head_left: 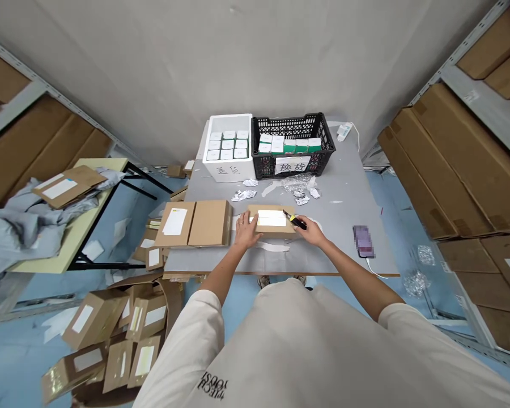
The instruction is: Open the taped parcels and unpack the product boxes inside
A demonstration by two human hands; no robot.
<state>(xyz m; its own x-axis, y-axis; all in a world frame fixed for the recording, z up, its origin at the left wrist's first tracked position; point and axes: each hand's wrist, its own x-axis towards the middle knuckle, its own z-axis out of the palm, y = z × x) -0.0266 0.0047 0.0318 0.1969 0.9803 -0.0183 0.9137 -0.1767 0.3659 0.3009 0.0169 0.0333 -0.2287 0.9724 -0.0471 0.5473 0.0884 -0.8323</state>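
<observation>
A small cardboard box [268, 229] with a white label on top lies on the grey table in front of me. My left hand [246, 230] rests on its left end, fingers spread. In my right hand [310, 229] is a black and yellow utility knife [296, 220], its tip over the right end of the box by the label. Left of my left hand stand two larger cardboard boxes [210, 222], side by side, one bearing a white label. Crumpled paper scraps [243, 195] lie just beyond the small box.
At the table's back are a white foam box [229, 170] and a black plastic crate [329, 148], both holding small white-topped boxes. A phone [363, 241] with a cable lies at right. Labelled cartons [147, 317] pile on the floor at left; shelves of large cartons [446, 164] stand at right.
</observation>
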